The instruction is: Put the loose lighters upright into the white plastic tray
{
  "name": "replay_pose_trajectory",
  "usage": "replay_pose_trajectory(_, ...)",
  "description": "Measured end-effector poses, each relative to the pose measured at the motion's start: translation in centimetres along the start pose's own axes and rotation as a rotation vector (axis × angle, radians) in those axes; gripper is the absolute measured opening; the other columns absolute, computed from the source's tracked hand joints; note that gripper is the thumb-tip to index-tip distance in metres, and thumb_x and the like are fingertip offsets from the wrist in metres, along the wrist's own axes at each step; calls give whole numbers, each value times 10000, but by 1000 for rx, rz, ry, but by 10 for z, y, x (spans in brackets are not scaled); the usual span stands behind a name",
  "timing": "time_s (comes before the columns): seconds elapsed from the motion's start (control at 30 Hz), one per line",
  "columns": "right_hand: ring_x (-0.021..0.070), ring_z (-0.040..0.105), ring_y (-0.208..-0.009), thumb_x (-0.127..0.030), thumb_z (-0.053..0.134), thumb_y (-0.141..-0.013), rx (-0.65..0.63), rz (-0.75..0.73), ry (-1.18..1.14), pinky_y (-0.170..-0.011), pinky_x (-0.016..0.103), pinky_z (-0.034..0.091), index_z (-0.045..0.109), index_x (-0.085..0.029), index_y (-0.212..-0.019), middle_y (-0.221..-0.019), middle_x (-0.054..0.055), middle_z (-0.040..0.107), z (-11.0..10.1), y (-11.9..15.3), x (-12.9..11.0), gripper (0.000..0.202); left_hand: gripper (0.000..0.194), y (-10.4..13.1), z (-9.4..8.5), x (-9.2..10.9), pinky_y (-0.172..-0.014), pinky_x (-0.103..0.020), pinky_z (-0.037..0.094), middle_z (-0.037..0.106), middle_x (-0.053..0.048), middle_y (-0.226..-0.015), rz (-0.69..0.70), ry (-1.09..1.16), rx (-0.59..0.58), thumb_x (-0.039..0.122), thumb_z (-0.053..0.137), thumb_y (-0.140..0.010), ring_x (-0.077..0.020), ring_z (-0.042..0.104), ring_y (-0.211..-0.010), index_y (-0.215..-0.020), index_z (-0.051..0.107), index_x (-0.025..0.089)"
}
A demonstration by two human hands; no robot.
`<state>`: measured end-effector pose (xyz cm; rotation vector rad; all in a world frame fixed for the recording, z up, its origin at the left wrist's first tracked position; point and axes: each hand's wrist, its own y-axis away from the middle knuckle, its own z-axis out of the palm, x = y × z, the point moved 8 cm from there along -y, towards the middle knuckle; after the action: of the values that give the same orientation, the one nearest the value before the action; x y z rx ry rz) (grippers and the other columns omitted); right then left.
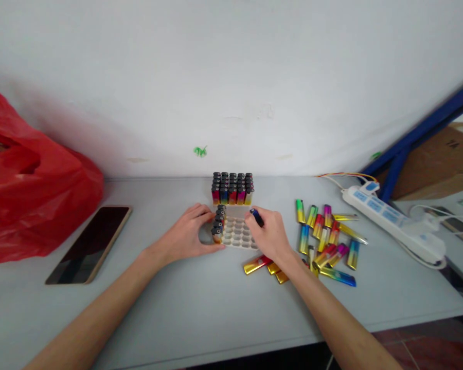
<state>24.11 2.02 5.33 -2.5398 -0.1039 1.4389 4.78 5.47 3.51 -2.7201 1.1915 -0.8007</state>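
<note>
A white tray [238, 232] with rows of slots lies in front of me, several black-topped lighters [218, 222] upright along its left side. My left hand [193, 231] curves around that side, its thumb at the near corner and its fingers by the far one. Over the tray's right part, my right hand [270, 231] is closed around a dark blue lighter [256, 217], most of it hidden by the fingers. Behind the tray stands a block of upright lighters [232, 189] in neat rows. Several shiny gold-ended pieces [256, 264] lie below my right hand.
More loose metallic coloured pieces [324, 239] are scattered to the right. Beyond them runs a white power strip [393, 221] with cables. On the left are a phone [88, 245] and a red plastic bag [42, 190]. A wall rises behind the table.
</note>
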Motion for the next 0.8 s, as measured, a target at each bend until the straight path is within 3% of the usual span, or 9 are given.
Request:
replay_pose_trajectory(0.17,160,493,-601,-539,531,-1055,-62,-31,8,-616,294,383,512,-255,-797,-648,-34,557,7,1,-4,384,549,1,1,2,-995,-480,585,710,-120,-1058,19,-9,-13,655,865,-776,-331,674,-1039,-1015,724,182)
replay_pose_trajectory(0.33,238,637,-944,-511,503,-1102,-48,-205,56,-826,345,512,618,-239,-917,-1022,94,666,5,1,-15,349,564,2,0,5,-1038,-481,567,704,-111,-1066,26,8,-14,656,866,-782,-323,677,-1045,-1059,736,182)
replay_pose_trajectory(0.47,197,595,-740,-579,536,-1091,-44,-165,119,-725,318,474,564,-241,-768,-783,30,620,1,0,-10,469,559,1,-1,7,-1041,-486,559,707,-105,-1044,15,13,-20,644,877,-773,-321,678,-1026,-1059,749,181)
replay_pose_trajectory(0.57,188,636,-669,-595,517,-1099,-67,-65,60,-664,301,461,585,-241,-801,-707,10,677,3,-1,-1,468,576,0,-1,8,-1043,-490,556,710,-101,-1042,13,15,-27,655,879,-767,-317,678,-1014,-1072,753,183)
replay_pose_trajectory(0.67,236,747,-857,-525,526,-1112,-110,-84,26,-783,330,536,688,-229,-997,-932,68,804,11,-2,2,357,577,0,-1,8,-1041,-489,556,713,-103,-1048,1,18,-34,643,884,-768,-324,679,-1033,-1091,758,182)
replay_pose_trajectory(0.8,296,728,-1050,-446,507,-1123,-139,-239,172,-963,432,539,723,-225,-1142,-1156,134,798,22,-3,-2,310,575,1,-2,8,-1022,-485,567,718,-108,-1064,-6,31,-24,625,898,-755,-331,674,-1052,-1110,767,192)
